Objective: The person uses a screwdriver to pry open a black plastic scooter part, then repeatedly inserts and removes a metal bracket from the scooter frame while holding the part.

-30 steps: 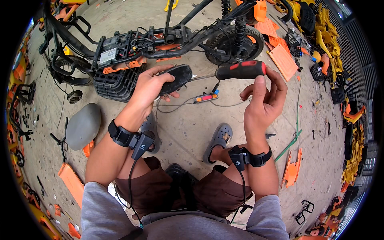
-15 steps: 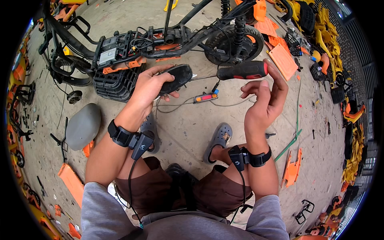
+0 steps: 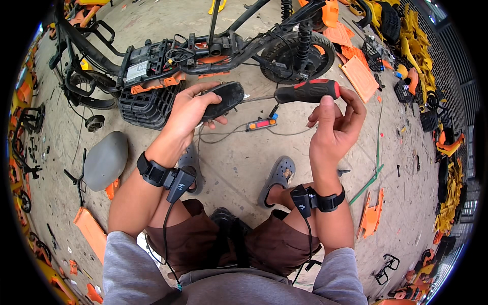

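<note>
My left hand [image 3: 189, 109] is closed around a black oval part [image 3: 226, 100], its thumb pressed on top. From that part's right side a thin metal shaft runs to the black-and-red handle of a screwdriver [image 3: 307, 91], which lies nearly level. Where the tip meets the part is hard to make out. My right hand [image 3: 336, 122] pinches the handle's right end between thumb and fingertips. Below the shaft hangs or lies a small light unit [image 3: 262, 123] with red and orange lenses, a blue connector and grey cable; the cable runs toward my left hand.
A stripped two-wheeler frame [image 3: 203, 51] lies ahead, with a rear wheel [image 3: 297, 57] and a black crate-like part [image 3: 145, 108]. On the floor are a grey rounded shell [image 3: 105, 161], orange panels [image 3: 360, 79] and a green strip [image 3: 367, 184]. Yellow parts [image 3: 416, 46] are piled at right.
The screwdriver handle has rolled, its red marking moving from the near side to the top. My right thumb has come up onto the handle. My left hand stays put.
</note>
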Demonstrator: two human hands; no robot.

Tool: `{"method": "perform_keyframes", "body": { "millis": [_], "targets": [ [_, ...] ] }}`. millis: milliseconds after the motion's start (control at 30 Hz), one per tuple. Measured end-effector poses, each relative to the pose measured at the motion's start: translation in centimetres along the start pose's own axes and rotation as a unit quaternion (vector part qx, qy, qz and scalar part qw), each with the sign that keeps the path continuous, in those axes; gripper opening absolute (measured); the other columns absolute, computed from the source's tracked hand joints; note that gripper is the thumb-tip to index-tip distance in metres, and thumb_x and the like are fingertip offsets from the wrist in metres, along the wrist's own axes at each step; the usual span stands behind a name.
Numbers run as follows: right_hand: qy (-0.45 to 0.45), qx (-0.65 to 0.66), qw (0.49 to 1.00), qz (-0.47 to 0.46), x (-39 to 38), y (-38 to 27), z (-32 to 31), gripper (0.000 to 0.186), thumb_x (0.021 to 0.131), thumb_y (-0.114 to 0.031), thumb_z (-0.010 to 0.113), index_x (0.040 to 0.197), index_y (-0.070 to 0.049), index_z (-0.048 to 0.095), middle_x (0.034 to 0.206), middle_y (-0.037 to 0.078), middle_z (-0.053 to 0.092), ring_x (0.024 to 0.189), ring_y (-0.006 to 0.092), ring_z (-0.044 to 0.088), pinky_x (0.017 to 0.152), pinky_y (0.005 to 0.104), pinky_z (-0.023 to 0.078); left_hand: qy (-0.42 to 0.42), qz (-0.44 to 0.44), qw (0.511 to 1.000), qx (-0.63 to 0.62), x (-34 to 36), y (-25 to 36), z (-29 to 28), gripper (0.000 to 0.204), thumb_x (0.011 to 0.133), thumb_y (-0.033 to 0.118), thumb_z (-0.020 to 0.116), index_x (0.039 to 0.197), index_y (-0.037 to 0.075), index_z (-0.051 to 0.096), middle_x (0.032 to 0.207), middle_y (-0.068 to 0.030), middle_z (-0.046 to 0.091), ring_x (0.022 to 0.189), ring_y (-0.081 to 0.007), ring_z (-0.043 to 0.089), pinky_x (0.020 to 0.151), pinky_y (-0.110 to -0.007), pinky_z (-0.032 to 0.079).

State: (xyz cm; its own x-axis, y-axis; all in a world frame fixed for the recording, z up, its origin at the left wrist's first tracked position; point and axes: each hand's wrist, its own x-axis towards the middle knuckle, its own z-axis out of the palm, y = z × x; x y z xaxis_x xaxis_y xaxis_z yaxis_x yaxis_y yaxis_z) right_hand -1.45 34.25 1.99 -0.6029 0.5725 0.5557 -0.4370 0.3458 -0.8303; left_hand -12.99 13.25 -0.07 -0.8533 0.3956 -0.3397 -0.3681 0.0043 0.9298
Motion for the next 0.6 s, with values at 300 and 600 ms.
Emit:
{"method": "perform_keyframes", "body": {
  "millis": [300,600],
  "targets": [
    [-0.011,-0.036,0.999,0.000,0.03,-0.10,0.13,0.031,0.095,-0.006,0.052,0.123,0.000,0.040,0.119,0.021,0.055,0.059,0.0150,0.060,0.049,0.0252,0.049,-0.002,0.002,1.000,0.000,0.08,-0.08,-0.09,0.046,0.085,0.009,0.057,0.128,-0.007,0.050,0.095,-0.0161,0.066,0.062,-0.0218,0.069,0.044,-0.026,0.046],
    [-0.017,-0.024,0.999,0.013,0.02,-0.28,0.06,0.033,0.093,-0.002,0.052,0.123,0.000,0.038,0.127,0.020,0.049,0.066,0.0141,0.062,0.052,0.0240,0.050,-0.003,0.001,1.000,-0.001,-0.05,0.07,0.04,0.046,0.086,0.008,0.056,0.128,-0.007,0.050,0.095,-0.0170,0.066,0.062,-0.0219,0.069,0.044,-0.025,0.046]
  ]
}}
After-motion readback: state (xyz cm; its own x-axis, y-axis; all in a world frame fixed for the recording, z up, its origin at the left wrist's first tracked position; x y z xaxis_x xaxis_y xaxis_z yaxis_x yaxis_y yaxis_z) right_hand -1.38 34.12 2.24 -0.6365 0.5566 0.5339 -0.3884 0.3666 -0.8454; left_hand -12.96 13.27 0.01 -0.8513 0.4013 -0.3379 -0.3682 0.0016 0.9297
